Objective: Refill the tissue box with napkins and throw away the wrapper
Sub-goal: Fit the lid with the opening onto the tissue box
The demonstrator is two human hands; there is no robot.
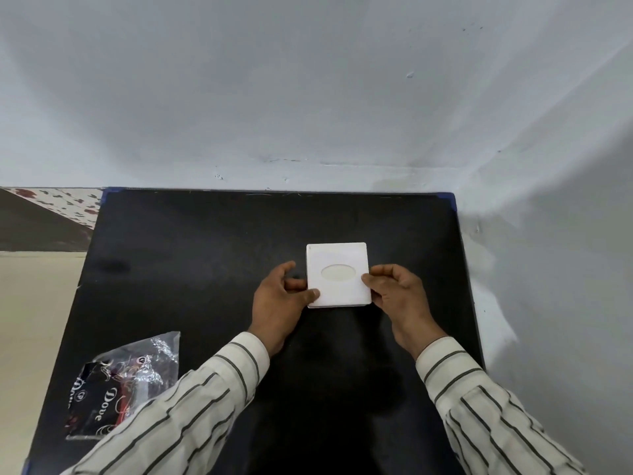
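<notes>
While the white tissue box (338, 275) sits on the black counter (191, 241), a little toward the right edge and nearer the far edge than the near one, both hands clamp it from opposite sides. The left hand (279, 303) grips its left side, thumb on the lid's near-left corner; the right hand (399, 293) pinches the right side. An oval opening faces up in the lid. The crumpled clear wrapper (120, 385), printed "Dove", lies by the near-left corner, partly under the striped left sleeve (191, 406).
</notes>
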